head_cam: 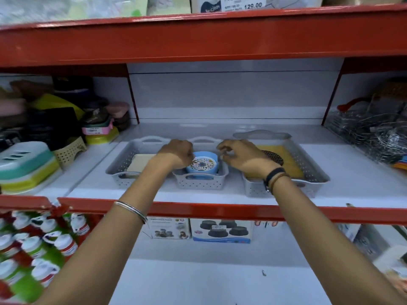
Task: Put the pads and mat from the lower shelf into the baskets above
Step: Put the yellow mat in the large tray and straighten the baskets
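Three white perforated baskets stand in a row on the middle shelf. The left basket (116,172) holds a cream rectangular pad (139,165). In the middle basket (199,183) lies a round blue pad (203,165) with a patterned label. The right basket (317,172) holds a yellow mat (288,166) with a dark round mesh pad (274,156) on it. My left hand (176,154) hovers with curled fingers at the blue pad's left edge. My right hand (239,154) hangs over its right edge, fingers loosely bent and apart. Whether either hand touches the pad is unclear.
Red shelf rails (220,211) run above and below the baskets. Soap cases and small tubs (28,164) crowd the left bay, and wire racks (374,133) fill the right one. Boxed goods (221,231) sit under the shelf, with bottles (33,245) at lower left.
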Demonstrator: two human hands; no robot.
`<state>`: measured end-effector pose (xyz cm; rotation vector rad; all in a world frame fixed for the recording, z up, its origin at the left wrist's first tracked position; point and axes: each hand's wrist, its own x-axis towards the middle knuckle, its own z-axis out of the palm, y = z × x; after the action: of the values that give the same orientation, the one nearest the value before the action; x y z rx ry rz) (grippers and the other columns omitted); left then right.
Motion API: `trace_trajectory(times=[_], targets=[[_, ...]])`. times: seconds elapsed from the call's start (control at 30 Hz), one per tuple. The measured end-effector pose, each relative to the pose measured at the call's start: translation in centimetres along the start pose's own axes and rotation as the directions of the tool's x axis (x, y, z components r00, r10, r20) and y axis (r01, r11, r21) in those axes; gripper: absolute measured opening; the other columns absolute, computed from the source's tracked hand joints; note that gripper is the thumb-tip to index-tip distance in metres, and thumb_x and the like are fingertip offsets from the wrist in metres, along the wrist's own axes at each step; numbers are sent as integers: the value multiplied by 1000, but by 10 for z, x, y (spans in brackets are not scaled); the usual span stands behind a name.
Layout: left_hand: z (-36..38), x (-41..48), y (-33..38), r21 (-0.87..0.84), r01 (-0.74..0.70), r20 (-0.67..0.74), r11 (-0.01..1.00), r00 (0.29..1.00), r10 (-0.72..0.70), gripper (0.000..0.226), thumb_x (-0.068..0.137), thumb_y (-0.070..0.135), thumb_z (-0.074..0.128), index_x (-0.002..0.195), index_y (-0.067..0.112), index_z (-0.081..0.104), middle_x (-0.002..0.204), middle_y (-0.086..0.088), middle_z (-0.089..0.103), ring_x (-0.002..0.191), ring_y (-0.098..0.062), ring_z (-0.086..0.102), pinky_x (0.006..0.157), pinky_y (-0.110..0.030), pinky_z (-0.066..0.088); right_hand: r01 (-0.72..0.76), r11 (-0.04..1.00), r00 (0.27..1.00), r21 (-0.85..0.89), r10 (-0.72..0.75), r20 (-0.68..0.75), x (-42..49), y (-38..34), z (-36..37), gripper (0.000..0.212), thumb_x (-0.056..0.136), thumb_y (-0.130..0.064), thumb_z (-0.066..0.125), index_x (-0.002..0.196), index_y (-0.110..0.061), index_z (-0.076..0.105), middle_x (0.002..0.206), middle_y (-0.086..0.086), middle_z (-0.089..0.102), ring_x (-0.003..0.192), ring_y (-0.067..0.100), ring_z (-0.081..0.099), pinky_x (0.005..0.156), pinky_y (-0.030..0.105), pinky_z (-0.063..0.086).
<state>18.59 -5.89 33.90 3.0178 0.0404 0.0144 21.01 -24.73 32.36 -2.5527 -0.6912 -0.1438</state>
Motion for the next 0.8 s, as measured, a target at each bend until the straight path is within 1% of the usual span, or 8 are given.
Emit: trace_trajectory(times=[0.13, 0.23, 0.37, 0.43, 0.53, 0.63, 0.7, 0.8], targets=[[9, -1, -7, 84, -16, -45, 996, 999, 19, 30, 93, 18, 41, 119, 10, 54, 126, -22, 54, 115, -38, 49, 94, -40, 41, -35, 939, 999, -342, 47, 25, 16, -18, 20, 37, 90, -17, 44, 126, -14, 49, 125, 16, 61, 122, 32, 48, 111, 43, 23], [12, -1, -5, 53, -8, -30, 999, 1000, 10, 33, 93, 12, 39, 124, 5, 46, 130, -26, 45, 121, -42, 40, 99, -45, 37, -55, 897, 997, -439, 71, 19, 21, -24, 29, 36, 89, -14, 41, 124, -10, 48, 118, 20, 62, 118, 33, 50, 115, 45, 17], [11, 3, -10, -81, -1, -41, 997, 999, -2, 41, 92, 9, 40, 132, 3, 36, 132, -28, 42, 122, -45, 41, 99, -47, 39, -98, 898, 995, -428, 91, -37, 21, -33, 30, 31, 90, -13, 41, 118, -5, 50, 114, 21, 64, 109, 36, 55, 106, 41, 30], [4, 1, -17, -133, -32, -122, 991, 992, 15, 47, 91, 9, 41, 137, 6, 32, 130, -28, 45, 120, -47, 44, 98, -45, 40, -124, 898, 989, -421, 75, -131, 23, -39, 29, 32, 89, -13, 43, 119, -5, 51, 109, 21, 66, 105, 37, 58, 98, 40, 38], [-14, 0, -48, -203, -30, -254, 979, 967, -22, 53, 89, 8, 40, 141, 12, 29, 129, -27, 44, 116, -47, 48, 100, -48, 42, -48, 983, 967, -176, 2, -253, 36, -55, 35, 35, 89, -14, 45, 123, -13, 50, 106, 17, 71, 101, 35, 61, 95, 42, 46], [-24, 2, -93, -172, 107, -223, 979, 964, -145, 53, 87, 7, 40, 140, 9, 30, 133, -29, 43, 122, -46, 45, 103, -47, 42, 65, 996, 991, 63, -57, -118, 49, -81, 49, 35, 90, -11, 43, 124, -16, 50, 117, 6, 69, 112, 30, 57, 102, 42, 43], [-22, 0, -114, -93, 190, -164, 977, 965, -203, 48, 89, 9, 40, 136, 5, 33, 134, -29, 45, 125, -43, 43, 101, -44, 40, 105, 993, 994, 45, -104, -18, 53, -97, 61, 37, 93, -10, 41, 128, -16, 47, 122, 7, 66, 117, 29, 54, 106, 42, 39], [-13, -3, -129, 18, 221, -108, 975, 970, -218, 38, 92, 13, 38, 129, 2, 39, 132, -26, 49, 124, -39, 44, 100, -42, 37, 134, 989, 991, -68, -133, 32, 60, -113, 79, 38, 93, -11, 39, 130, -13, 46, 124, 12, 63, 120, 30, 49, 110, 39, 32]])
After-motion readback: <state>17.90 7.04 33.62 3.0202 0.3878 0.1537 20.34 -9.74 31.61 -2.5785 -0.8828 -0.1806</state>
